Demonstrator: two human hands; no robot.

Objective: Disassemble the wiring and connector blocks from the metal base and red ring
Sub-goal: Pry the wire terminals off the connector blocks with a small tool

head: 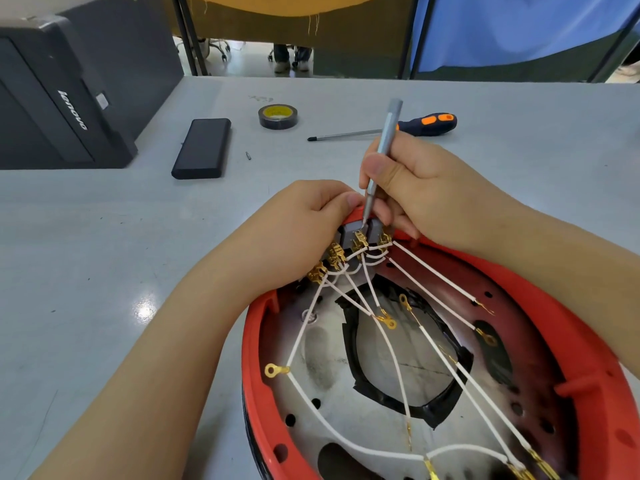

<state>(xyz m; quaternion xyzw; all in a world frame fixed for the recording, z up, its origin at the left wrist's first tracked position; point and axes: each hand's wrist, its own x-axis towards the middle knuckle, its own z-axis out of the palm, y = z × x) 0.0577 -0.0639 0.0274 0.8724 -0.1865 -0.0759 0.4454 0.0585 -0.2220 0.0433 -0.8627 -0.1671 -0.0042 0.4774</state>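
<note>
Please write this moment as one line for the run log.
step: freeing connector blocks | left hand: grips blocks at red ring | right hand: holds grey precision screwdriver, tip at terminals | white wires: still attached

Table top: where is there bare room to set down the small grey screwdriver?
Bare table lies left of the left hand, below the black case; also right of the orange-handled screwdriver. Crowded: inside the red ring, crossed by white wires.
</note>
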